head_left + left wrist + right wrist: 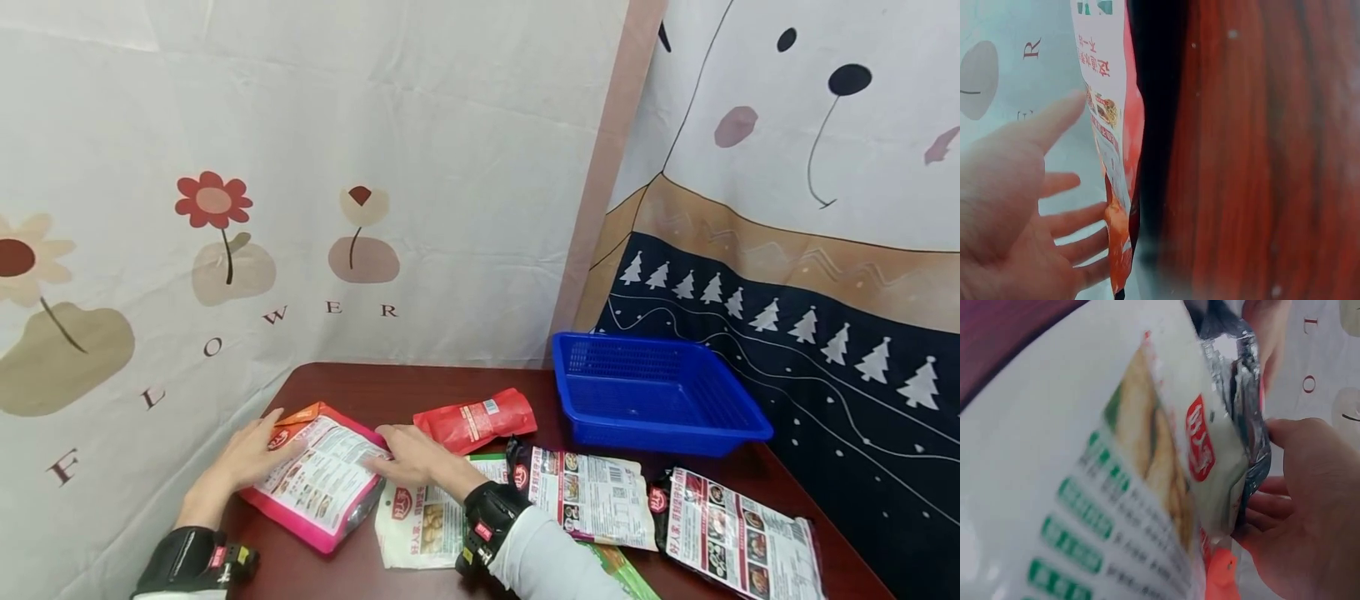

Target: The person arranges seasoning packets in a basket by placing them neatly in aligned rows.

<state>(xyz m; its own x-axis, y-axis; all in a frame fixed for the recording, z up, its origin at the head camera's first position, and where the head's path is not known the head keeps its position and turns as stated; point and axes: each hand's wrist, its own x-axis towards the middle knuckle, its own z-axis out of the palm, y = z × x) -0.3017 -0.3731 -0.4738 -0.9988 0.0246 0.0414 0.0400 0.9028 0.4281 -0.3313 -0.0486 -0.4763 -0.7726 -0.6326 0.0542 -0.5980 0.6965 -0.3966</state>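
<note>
A pink pouch [322, 475] with a white printed label and an orange corner lies on the left of the table, between both hands. At its left edge, the left hand [247, 454] has its fingers spread; in the left wrist view that hand [1041, 206] reaches to the pouch's orange end [1119, 231]. The right hand [412, 457] touches the pouch's right side, thumb towards the label. In the right wrist view, the right hand [1304, 494] meets the silvery side of the pouch [1250, 406], its fingertips partly hidden. A cream bag [420, 529] lies beneath the right wrist.
A red pouch [480, 421] lies behind the right hand. Two dark packs with white labels, one nearer [585, 492] and one farther right [742, 533], lie beside a blue basket [667, 433]. A green package [622, 571] shows under the right forearm. Printed cloth hangs behind the table.
</note>
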